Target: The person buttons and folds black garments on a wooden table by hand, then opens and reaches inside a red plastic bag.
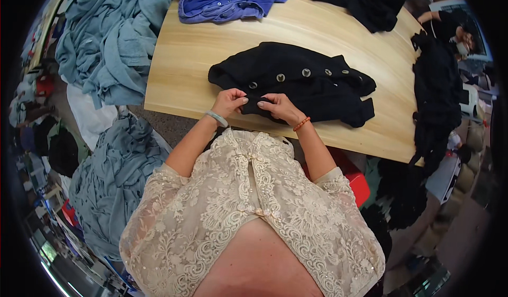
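A black knitted cardigan [296, 85] with a row of large round buttons lies on the pale wooden table [180, 69] in front of me. Its near left edge is between my hands, close to the table's front edge. My left hand [229, 102], with a pale bangle at the wrist, pinches that edge between thumb and fingers. A short way to the right, my right hand [280, 108], wearing a reddish bead bracelet, grips the same edge with its thumb on top. The cloth under my fingertips is partly hidden.
Grey-blue knits [114, 37] are heaped at the left, with another grey-blue pile [116, 175] below. Purple buttoned garments [227, 0] lie at the far edge. More black garments [436, 90] hang over the right edge. A red stool [359, 188] stands under the table; another person [455, 29] is at far right.
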Motion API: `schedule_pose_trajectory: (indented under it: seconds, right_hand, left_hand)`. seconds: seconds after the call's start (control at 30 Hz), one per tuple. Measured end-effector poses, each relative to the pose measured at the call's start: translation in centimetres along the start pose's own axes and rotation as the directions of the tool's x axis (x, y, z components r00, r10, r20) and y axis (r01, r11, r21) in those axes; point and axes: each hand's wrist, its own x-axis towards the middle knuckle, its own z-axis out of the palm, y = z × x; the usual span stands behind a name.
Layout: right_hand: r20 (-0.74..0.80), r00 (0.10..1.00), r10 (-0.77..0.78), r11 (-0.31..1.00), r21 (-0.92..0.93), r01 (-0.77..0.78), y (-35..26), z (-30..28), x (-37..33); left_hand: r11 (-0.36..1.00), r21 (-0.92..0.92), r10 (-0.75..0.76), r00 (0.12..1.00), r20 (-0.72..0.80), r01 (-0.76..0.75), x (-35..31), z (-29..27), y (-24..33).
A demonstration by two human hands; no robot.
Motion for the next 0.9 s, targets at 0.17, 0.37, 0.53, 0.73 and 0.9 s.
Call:
schedule_pose_trajectory:
  seconds: [0.17,0.37,0.53,0.73,0.9]
  right_hand:
    - [-0.131,0.988,-0.082,0.997,-0.018,0.081,0.9,1.1,-0.3]
    - [-0.233,0.942,-0.241,0.958,-0.210,0.193,3.4,1.9,0.1]
    - [-0.377,0.884,-0.277,0.860,-0.508,0.053,3.3,3.2,0.0]
    - [-0.287,0.739,-0.610,0.671,-0.682,0.290,2.3,4.6,0.9]
    - [-0.310,0.749,-0.586,0.642,-0.741,0.195,2.3,4.6,0.8]
  left_hand:
    - [0.998,0.036,-0.055,0.992,0.114,0.051,0.6,0.7,1.4]
    - [0.995,0.095,-0.001,0.992,0.129,-0.011,0.2,1.3,0.7]
    - [0.874,0.427,0.184,0.972,0.149,-0.231,1.5,0.7,1.0]
    - [0.236,0.869,0.562,0.790,0.243,-0.435,5.0,1.9,2.1]
    - [0.007,0.952,0.550,0.796,0.252,-0.306,5.8,2.9,1.7]
